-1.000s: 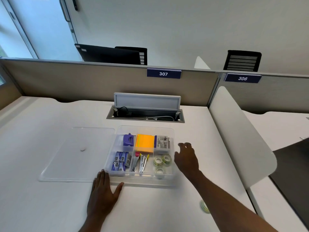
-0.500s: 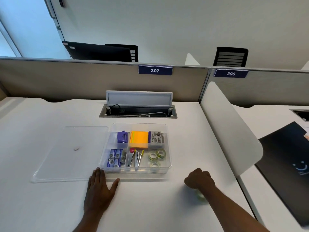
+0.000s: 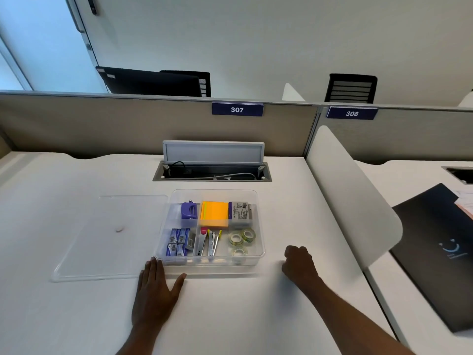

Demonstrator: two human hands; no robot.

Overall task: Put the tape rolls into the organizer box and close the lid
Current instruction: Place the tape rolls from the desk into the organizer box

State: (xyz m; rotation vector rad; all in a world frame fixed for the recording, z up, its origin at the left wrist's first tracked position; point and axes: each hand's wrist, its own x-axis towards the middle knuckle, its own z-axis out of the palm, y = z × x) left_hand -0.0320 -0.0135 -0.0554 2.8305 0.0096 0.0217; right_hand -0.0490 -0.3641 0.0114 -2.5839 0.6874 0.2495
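Three tape rolls (image 3: 242,240) lie in the near right compartment of the organizer box (image 3: 259,252), a clear plastic tray standing open on the white counter (image 3: 230,308). Two rolls sit side by side toward the far end of that compartment; the third lies nearer the front wall.

Left hand (image 3: 156,290): palm down, flat on the counter. The fingers (image 3: 153,267) are extended and close together, with the thumb spread to the right. The fingertips touch or nearly touch the near left corner of the box. The hand holds nothing.

Right hand (image 3: 299,265): positioned near the right front corner of the box, apart from it, low over the counter. Its fingers are curled into a loose fist. Whether the fist encloses a tape roll cannot be determined, since the palm side faces away from the camera.

Lid (image 3: 102,239): clear, lying flat on the counter directly left of the box, its right edge beside the left wall of the box.

Other compartments contain a purple stapler (image 3: 189,210), an orange sticky note pad (image 3: 214,213), a grey packet (image 3: 240,213), blue staple boxes (image 3: 176,243) and two small staplers (image 3: 208,242).

A cable hatch (image 3: 212,172) stands open in the counter beyond the box.
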